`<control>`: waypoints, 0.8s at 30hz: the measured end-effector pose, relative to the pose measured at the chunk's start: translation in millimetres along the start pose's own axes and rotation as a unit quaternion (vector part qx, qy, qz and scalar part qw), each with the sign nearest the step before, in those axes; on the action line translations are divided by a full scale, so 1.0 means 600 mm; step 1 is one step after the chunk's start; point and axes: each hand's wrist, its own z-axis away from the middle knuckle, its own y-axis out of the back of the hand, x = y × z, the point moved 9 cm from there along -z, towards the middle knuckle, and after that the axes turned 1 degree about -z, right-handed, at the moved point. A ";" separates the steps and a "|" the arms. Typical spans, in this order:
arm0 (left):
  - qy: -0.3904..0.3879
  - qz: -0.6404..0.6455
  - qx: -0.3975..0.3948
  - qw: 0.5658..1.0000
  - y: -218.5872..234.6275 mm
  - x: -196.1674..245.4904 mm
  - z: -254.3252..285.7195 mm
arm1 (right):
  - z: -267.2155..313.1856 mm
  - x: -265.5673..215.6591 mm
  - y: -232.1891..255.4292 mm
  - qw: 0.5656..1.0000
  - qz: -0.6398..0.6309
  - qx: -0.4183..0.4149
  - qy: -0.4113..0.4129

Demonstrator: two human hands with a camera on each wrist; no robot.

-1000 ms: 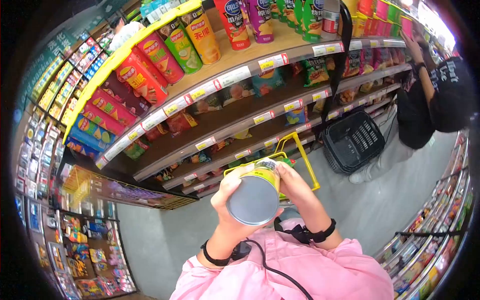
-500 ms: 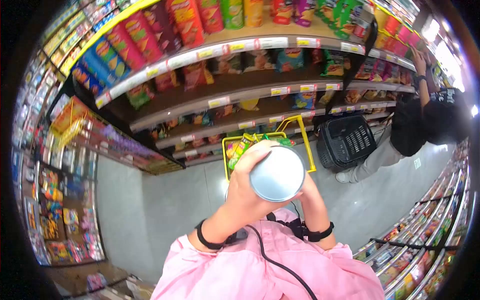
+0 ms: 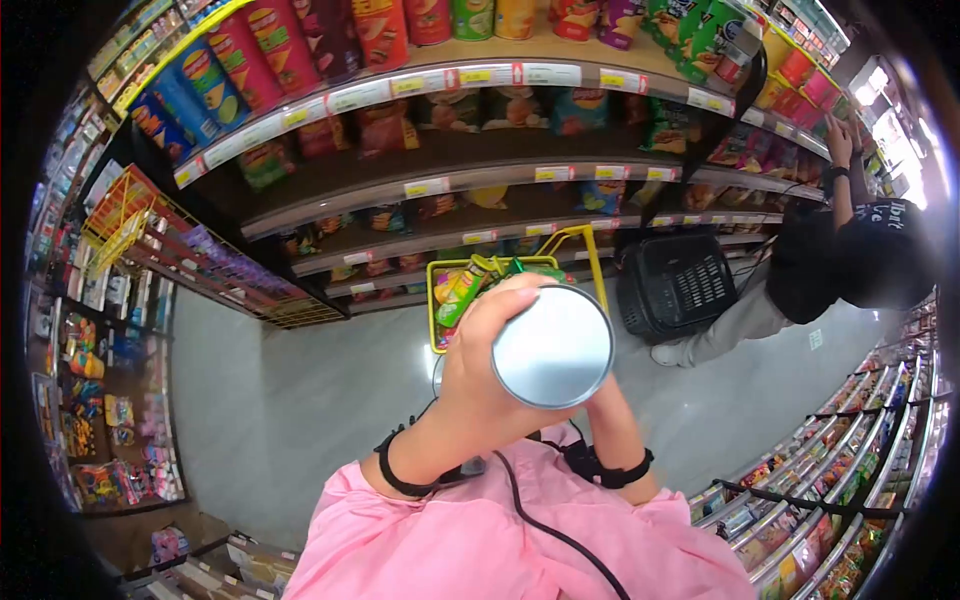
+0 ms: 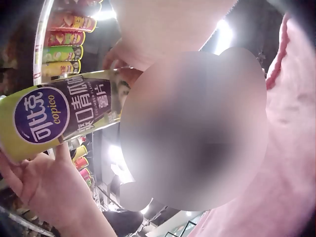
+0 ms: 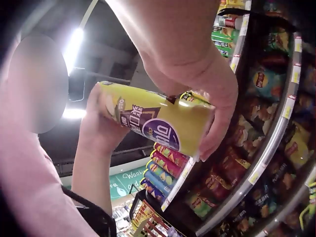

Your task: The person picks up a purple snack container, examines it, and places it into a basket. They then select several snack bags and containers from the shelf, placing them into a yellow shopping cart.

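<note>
In the head view my left hand (image 3: 478,375) grips a can (image 3: 553,347) at the end nearer my head, and its plain silvery end faces the camera. The right hand (image 3: 606,405) is mostly hidden behind that can. The right wrist view shows a yellow-green label with a purple round logo on the can (image 5: 158,118). There the right hand (image 5: 215,94) curls round the far end, and the left hand (image 5: 104,129) holds the other end. The left wrist view shows the can (image 4: 74,111) tilted, with the right hand (image 4: 52,187) round its logo end.
A shelf (image 3: 400,195) of canned and bagged snacks stands in front. A yellow-rimmed basket (image 3: 432,305) with snacks and a black basket (image 3: 675,285) stand on the floor (image 3: 340,380). A person in black (image 3: 850,250) reaches to the shelf at right. More racks stand at both sides.
The can has moved up and right in the head view, its plain end turned more squarely to the camera. The right hand's fingers have gone from sight behind it. The head view has shifted.
</note>
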 end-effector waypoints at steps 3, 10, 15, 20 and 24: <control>0.028 0.017 -0.013 0.999 -0.023 -0.022 0.003 | -0.003 -0.012 0.015 1.000 -0.007 0.015 0.027; 0.067 0.020 -0.067 0.995 -0.074 -0.040 -0.010 | -0.002 0.033 0.086 0.998 0.002 0.019 -0.065; 0.068 -0.055 -0.147 0.985 -0.099 -0.041 -0.060 | -0.076 -0.064 0.139 0.997 -0.069 0.044 -0.014; 0.059 -0.134 -0.166 0.975 -0.157 -0.063 -0.107 | -0.134 -0.152 0.259 0.969 -0.156 0.130 0.142; -0.006 -0.324 -0.120 0.938 -0.199 -0.117 -0.127 | -0.119 -0.275 0.350 0.908 -0.141 0.250 0.306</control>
